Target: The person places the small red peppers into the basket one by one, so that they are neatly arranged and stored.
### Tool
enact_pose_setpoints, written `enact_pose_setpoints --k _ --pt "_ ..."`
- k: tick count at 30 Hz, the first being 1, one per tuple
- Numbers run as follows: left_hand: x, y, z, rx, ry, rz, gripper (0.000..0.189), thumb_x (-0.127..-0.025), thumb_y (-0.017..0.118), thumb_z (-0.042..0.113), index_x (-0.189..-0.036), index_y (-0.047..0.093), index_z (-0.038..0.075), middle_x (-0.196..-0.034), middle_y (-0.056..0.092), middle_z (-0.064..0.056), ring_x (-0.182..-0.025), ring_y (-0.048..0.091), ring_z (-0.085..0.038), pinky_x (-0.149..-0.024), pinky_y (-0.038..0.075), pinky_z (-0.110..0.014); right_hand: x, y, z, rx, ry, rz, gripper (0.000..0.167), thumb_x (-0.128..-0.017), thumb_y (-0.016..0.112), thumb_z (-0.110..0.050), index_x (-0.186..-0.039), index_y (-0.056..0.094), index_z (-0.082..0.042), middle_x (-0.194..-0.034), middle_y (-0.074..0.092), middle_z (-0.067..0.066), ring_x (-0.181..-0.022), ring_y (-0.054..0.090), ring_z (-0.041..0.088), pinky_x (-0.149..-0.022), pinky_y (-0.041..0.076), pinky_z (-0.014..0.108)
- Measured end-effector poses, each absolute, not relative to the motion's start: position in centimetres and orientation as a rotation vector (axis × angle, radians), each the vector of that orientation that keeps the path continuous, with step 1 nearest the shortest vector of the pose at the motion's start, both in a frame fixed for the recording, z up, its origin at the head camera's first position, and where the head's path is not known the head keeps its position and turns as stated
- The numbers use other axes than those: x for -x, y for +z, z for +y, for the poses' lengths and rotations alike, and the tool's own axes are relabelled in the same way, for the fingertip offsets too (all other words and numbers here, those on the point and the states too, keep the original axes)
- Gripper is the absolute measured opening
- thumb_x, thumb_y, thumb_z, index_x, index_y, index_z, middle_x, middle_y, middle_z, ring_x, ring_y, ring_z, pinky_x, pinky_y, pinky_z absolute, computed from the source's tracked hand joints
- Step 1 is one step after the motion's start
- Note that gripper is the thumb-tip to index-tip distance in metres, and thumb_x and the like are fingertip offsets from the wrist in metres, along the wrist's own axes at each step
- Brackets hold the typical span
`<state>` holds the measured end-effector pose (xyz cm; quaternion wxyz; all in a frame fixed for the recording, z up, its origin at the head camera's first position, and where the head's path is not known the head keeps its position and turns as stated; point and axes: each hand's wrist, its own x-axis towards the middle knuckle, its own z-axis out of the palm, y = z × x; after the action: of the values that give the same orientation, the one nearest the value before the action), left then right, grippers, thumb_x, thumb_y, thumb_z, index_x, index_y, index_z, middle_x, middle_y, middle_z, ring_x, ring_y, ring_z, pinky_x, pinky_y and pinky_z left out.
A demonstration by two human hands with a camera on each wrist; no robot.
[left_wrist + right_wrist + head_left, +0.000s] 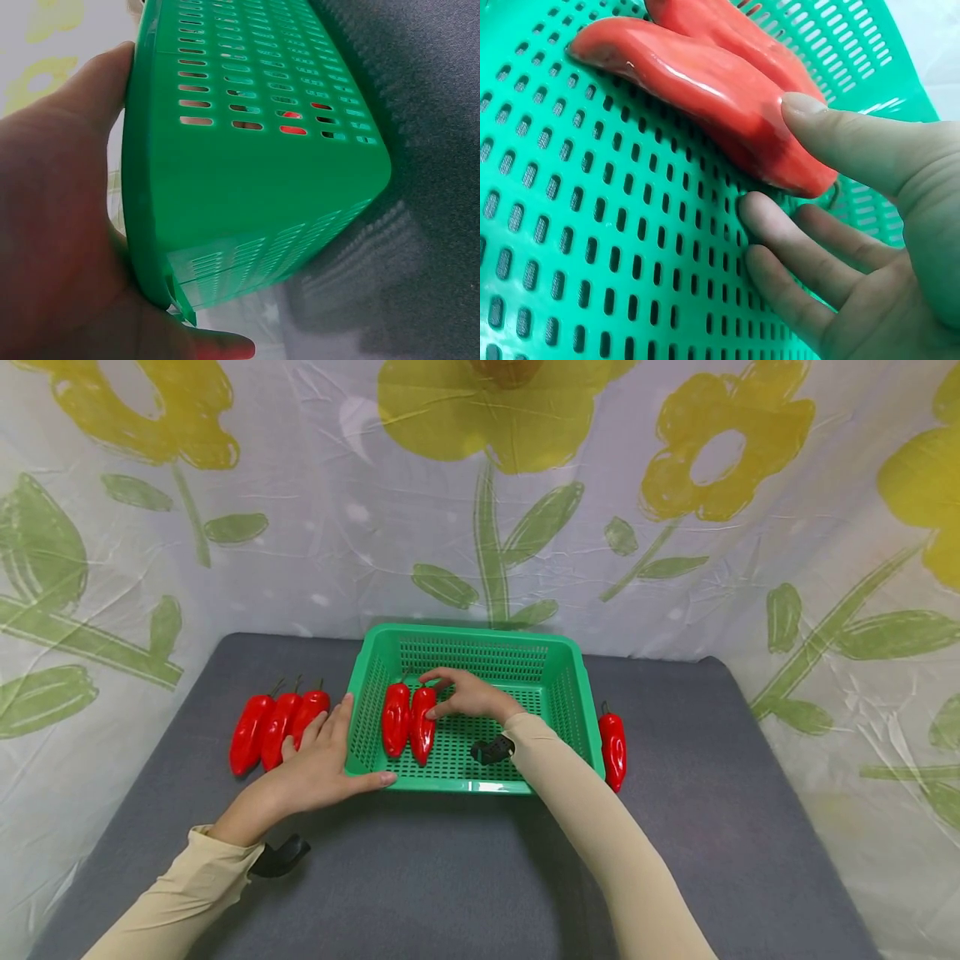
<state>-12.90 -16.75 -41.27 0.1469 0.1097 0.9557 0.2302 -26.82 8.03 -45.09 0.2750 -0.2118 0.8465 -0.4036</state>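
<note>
Well, right hand (468, 695) at pepper (423, 727) (glossy red)

1. Inside the green basket (442, 785), floor space runs rightward from the two red peppers (396, 720), partly covered by the right hand (471, 695).
2. The right sleeve (592, 827) bars the front rim's right end.
3. At the near left corner, the left hand (315, 768) blocks passage between basket and three peppers (277, 731).
4. A lone pepper (613, 750) crowds the right wall; beyond it, the table (697, 793) offers wide room.
5. Behind the basket, the flowered curtain (322, 552) stands close.
6. A broad approach lies in front, between the forearms.
</note>
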Motion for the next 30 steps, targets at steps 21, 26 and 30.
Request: enact_pose_setpoints --k 21,26,30 --pt "12.8 -41.0 -16.7 -0.302 0.700 2.720 0.133 -0.075 0.065 0.075 -0.157 -0.011 0.004 -0.164 0.009 -0.029 -0.147 0.008 -0.056 -0.102 0.008 -0.084 26.4 -42.1 10.5 0.561 -1.053 2.323 0.066 -0.091 0.072 -0.020 -0.149 0.042 -0.018 -0.152 0.044 0.015 -0.141 0.042 0.031 -0.103 0.049 0.049" --pt "12.8 -41.0 -16.7 -0.295 0.703 2.720 0.134 -0.075 0.066 0.075 -0.157 -0.011 0.004 -0.164 0.009 -0.029 -0.147 0.008 -0.056 -0.102 0.008 -0.084 26.1 -40.7 11.9 0.555 -1.043 2.333 0.066 -0.091 0.072 -0.021 -0.150 0.042 -0.019 -0.152 0.044 0.014 -0.141 0.043 0.031 -0.104 0.048 0.050" --pt "12.7 -41.0 -16.7 -0.296 0.704 2.723 0.134 -0.075 0.067 0.074 -0.157 -0.012 0.004 -0.163 0.010 -0.029 -0.147 0.009 -0.055 -0.102 0.008 -0.084 25.7 -39.7 13.2 0.554 -1.048 2.335 0.064 -0.092 0.071 -0.023 -0.149 0.042 -0.019 -0.150 0.046 0.015 -0.133 0.053 0.033 -0.103 0.049 0.048"
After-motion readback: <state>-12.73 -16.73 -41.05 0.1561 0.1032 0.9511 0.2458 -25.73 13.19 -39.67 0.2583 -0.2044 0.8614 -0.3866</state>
